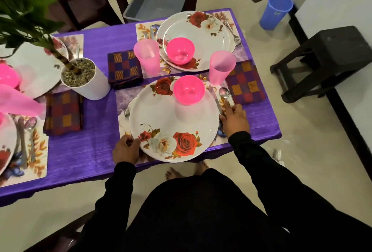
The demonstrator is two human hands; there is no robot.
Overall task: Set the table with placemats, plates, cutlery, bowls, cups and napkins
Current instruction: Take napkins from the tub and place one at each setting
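A white rose-patterned plate lies on a floral placemat at the table's near edge, with a pink bowl on its far rim. My left hand grips the plate's near-left rim. My right hand rests on the handle of a spoon, beside a knife right of the plate. A fork peeks out left of the plate. A pink cup and a checked napkin sit to the right. Behind is a second setting: plate, bowl, cup, napkin.
A white pot with a plant stands at the table's middle. More settings and a napkin lie at the left. A grey tub sits on a chair behind the table. A blue cup and a dark stool stand on the floor, right.
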